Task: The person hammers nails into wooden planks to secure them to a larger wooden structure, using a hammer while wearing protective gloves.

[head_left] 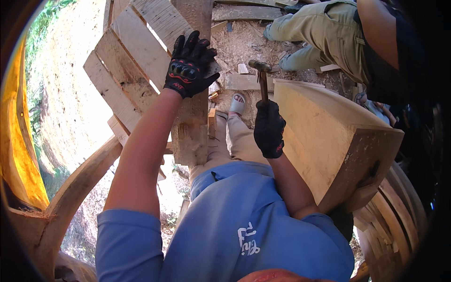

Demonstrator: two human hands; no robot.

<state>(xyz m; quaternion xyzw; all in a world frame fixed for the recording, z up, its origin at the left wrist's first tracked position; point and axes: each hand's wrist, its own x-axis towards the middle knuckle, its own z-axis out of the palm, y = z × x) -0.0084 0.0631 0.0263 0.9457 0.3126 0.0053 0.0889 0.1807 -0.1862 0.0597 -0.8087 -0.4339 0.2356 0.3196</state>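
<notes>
While the right hand (269, 129), in a black glove, is clamped around the wooden handle of a hammer (261, 75), its metal head stands raised above the fist, over the gap between the leg and a big curved block of pale wood (329, 136). The left hand (189, 66), also gloved in black with red marks, lies fingers spread and flat on a weathered upright plank (192, 127), pressing it rather than gripping it. That plank crosses a panel of pale slats (131, 61) which leans out to the left.

To strike well here, I judge the steadying palm should stay well above wherever the blow lands, with the fingers kept off the line of the swing. A hold nearer the handle's end would likely give more force; the present hold looks lower-middle. No nail can be made out, so the target is unclear.

Beyond, sawdust and offcuts (243, 68) cover the ground, a second person in khaki trousers (324, 33) sits near, and curved timbers (70, 197) frame the edges.
</notes>
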